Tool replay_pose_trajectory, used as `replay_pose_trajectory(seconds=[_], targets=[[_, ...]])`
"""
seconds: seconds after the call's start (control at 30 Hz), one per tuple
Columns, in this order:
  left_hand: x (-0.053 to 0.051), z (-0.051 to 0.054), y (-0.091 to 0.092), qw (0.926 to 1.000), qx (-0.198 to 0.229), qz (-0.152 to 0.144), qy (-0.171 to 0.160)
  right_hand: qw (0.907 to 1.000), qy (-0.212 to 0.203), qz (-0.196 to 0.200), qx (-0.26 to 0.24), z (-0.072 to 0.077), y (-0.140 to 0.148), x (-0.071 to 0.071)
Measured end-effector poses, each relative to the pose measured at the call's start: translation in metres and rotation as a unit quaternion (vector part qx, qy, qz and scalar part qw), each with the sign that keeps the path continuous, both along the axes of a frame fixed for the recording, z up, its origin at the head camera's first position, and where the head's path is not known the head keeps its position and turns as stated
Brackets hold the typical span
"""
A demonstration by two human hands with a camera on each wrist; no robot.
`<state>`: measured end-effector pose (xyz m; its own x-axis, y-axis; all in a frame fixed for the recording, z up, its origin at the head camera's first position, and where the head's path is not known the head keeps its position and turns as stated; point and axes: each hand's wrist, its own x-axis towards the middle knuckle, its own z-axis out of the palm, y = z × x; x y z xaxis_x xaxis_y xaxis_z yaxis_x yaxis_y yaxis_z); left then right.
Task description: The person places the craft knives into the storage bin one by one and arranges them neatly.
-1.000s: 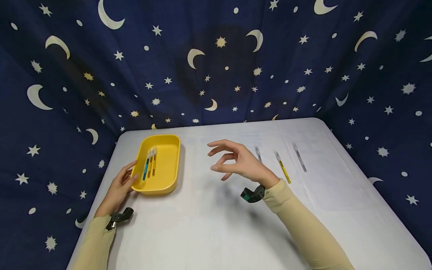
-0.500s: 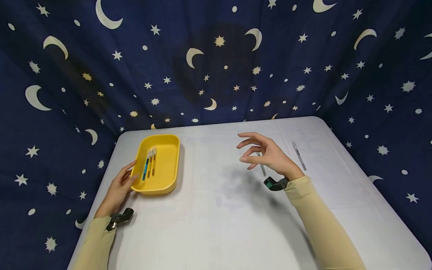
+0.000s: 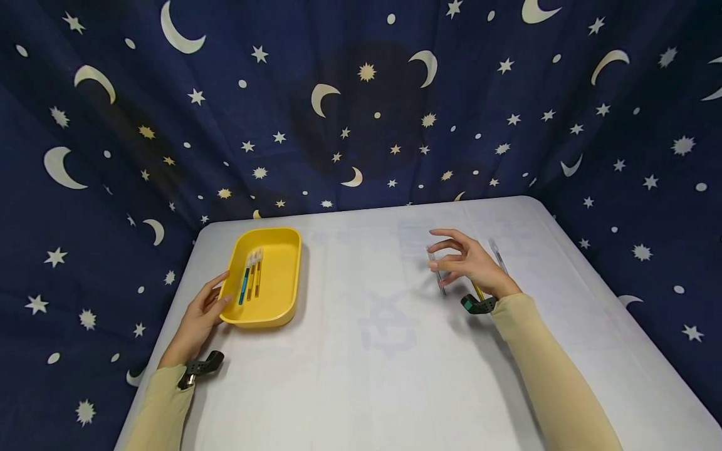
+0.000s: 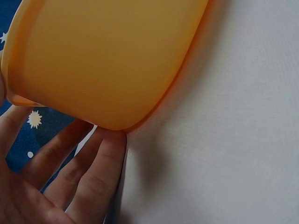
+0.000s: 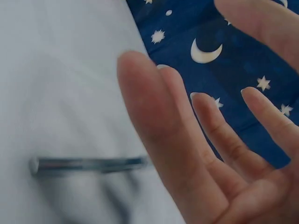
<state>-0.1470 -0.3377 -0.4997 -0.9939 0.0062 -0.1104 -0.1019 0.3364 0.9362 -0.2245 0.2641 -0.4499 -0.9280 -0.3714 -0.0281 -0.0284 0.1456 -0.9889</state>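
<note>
My left hand (image 3: 195, 322) holds the near left rim of a yellow tray (image 3: 282, 275), thumb over the edge. In the left wrist view, several fingers touch the outside of the tray (image 4: 107, 56). Inside it lie a blue pen-like tool (image 3: 244, 286) and two yellow ones, side by side, with clear caps. Above a grey pen-like tool (image 3: 442, 288) hovers my right hand (image 3: 474, 266), fingers spread and holding nothing. That tool (image 5: 88, 164) looks blurred in the right wrist view, apart from the thumb. The hand partly hides a yellow tool (image 3: 477, 290) and another grey one (image 3: 497, 254).
A white cloth covers the table (image 3: 338, 376). Behind it and along both sides hangs a dark blue curtain (image 3: 361, 144) with moons and stars. A black camera band (image 3: 478, 304) sits on the right wrist, another on the left.
My right hand has moved rightward from the middle of the table, then down toward the grey tool. The left hand stays on the tray, which has not moved.
</note>
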Motion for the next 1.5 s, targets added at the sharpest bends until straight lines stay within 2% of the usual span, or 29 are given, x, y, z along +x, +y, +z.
replay_pose_trajectory(seconds=[0.33,0.63,0.77,0.97,1.23,1.5], targets=[[-0.002,0.002,0.000,0.9998,-0.006,-0.006,0.017,0.9979,-0.041,-0.034,0.037,-0.018,0.010,-0.008],[0.001,-0.002,0.000,1.0000,-0.002,0.005,-0.007,0.9948,-0.041,-0.049,0.079,-0.026,0.013,-0.009],[0.001,-0.002,0.000,1.0000,0.002,0.006,-0.003,0.9942,-0.046,-0.044,0.087,-0.028,0.013,-0.011],[0.001,-0.001,0.000,1.0000,0.000,0.004,0.004,0.9933,-0.052,-0.039,0.096,-0.029,0.011,-0.011],[0.000,-0.002,0.001,1.0000,0.003,0.003,0.005,0.9866,-0.065,-0.048,0.142,-0.026,0.002,-0.015],[0.001,-0.002,0.000,1.0000,0.000,0.006,0.002,0.9837,-0.077,-0.034,0.159,-0.025,-0.003,-0.018]])
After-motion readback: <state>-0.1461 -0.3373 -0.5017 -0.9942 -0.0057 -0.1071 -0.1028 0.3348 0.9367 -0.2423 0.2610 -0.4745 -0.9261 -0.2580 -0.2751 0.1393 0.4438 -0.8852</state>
